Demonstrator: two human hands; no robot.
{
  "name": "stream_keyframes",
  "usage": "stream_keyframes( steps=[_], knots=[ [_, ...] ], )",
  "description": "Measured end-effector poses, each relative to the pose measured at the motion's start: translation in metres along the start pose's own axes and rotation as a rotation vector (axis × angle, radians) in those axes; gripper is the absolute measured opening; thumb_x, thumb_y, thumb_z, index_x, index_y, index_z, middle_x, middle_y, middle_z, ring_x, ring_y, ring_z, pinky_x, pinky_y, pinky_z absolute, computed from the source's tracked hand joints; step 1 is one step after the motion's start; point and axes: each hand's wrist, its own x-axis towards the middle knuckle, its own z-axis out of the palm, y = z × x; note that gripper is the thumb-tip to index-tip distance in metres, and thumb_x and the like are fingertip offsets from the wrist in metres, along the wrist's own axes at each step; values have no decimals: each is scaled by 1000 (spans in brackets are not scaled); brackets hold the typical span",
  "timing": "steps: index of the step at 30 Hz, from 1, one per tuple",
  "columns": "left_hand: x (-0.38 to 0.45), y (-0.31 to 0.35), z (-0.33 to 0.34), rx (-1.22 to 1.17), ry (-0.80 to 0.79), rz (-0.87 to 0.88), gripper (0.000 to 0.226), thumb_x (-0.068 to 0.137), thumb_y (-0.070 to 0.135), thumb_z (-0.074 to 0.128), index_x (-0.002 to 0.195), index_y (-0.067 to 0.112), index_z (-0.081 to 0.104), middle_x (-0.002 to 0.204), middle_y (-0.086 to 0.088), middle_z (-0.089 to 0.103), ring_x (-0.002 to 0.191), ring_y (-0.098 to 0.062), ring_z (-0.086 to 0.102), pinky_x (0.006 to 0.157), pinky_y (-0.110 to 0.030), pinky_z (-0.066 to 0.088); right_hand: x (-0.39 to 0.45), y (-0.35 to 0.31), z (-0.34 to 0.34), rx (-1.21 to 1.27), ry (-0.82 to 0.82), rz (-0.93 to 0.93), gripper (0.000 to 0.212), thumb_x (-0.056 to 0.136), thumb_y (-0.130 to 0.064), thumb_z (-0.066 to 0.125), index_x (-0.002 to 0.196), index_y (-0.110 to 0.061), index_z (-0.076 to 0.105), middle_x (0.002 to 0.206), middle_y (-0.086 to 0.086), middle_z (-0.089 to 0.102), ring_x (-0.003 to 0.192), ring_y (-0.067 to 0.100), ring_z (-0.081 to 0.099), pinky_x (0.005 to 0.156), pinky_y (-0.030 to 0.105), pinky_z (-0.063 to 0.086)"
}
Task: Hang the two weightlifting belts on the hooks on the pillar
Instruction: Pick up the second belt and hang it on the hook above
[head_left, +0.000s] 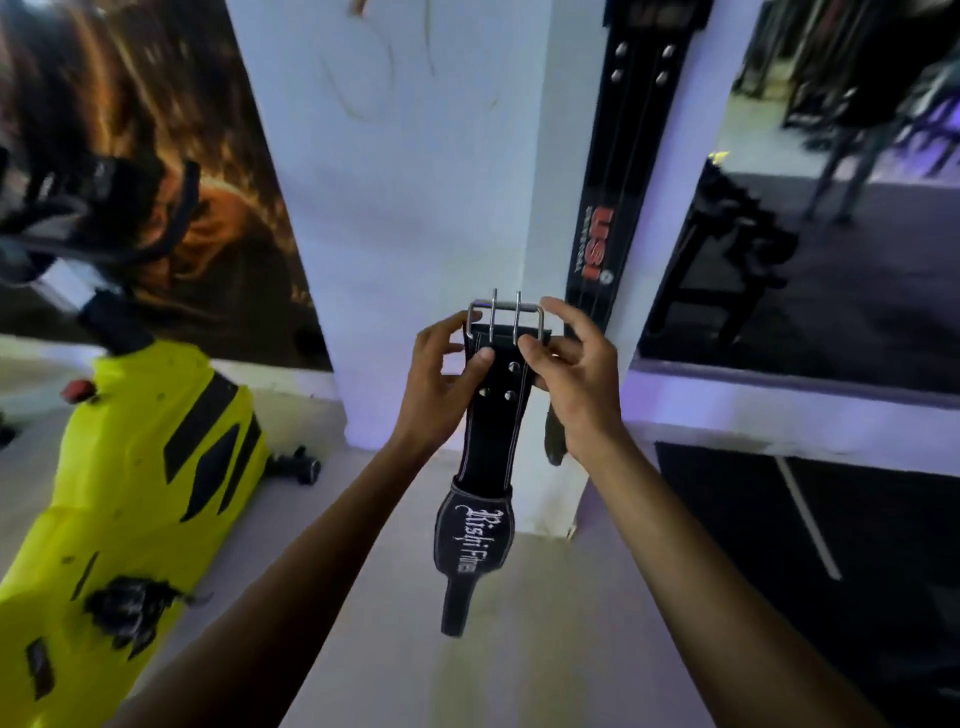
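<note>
I hold a black weightlifting belt (491, 447) with white stitching and white lettering upright in front of the white pillar (415, 182). Its metal two-prong buckle (506, 317) is at the top and the strap end dangles toward the floor. My left hand (447, 379) pinches the belt just below the buckle on the left. My right hand (571, 374) grips it on the right. A second black belt with red lettering (605, 223) hangs down the pillar's right face from above. Its hook is hidden at the top edge.
A yellow exercise bike (130, 493) with black handlebars stands to the left, close to the pillar. A dark mural (156, 130) covers the left wall. A mirror (831, 234) on the right reflects gym equipment. A black mat (779, 545) lies on the floor at right.
</note>
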Motion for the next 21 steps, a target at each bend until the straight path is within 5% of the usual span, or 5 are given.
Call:
stream_keyframes(
  steps=[5,11,13,17,21],
  knots=[
    [49,55,5,-1,45,244,24,96,16,62,119,19,56,115,9,64,113,-12,61,100,-28,47,29,-56,-6,19,74,-95,28,85,-13,76,112,-12,67,86,6,76,81,13,72,83,41,57],
    [103,133,24,-157,93,331,20,95,6,63,111,15,56,101,11,65,89,-7,66,82,-24,55,69,-120,-20,108,185,-283,62,80,-21,82,131,-13,48,92,8,75,82,10,72,79,23,54],
    [123,160,34,-192,141,342,17,93,9,65,108,15,60,98,9,67,88,-11,67,79,-27,56,80,-134,-26,114,228,-348,53,80,-19,82,123,-11,54,88,8,75,78,9,72,74,18,52],
    [159,201,55,-271,220,304,19,91,15,68,108,7,70,97,-1,74,79,-10,69,77,-31,57,96,-132,-46,47,123,-385,18,84,-13,77,101,-10,71,85,1,77,80,13,72,80,33,57],
    [181,230,73,-308,272,260,20,91,15,72,108,7,74,93,-5,76,62,0,68,72,-25,59,104,-106,-79,11,84,-387,19,85,-14,76,104,-13,73,91,0,78,88,12,74,83,29,58]
  ],
)
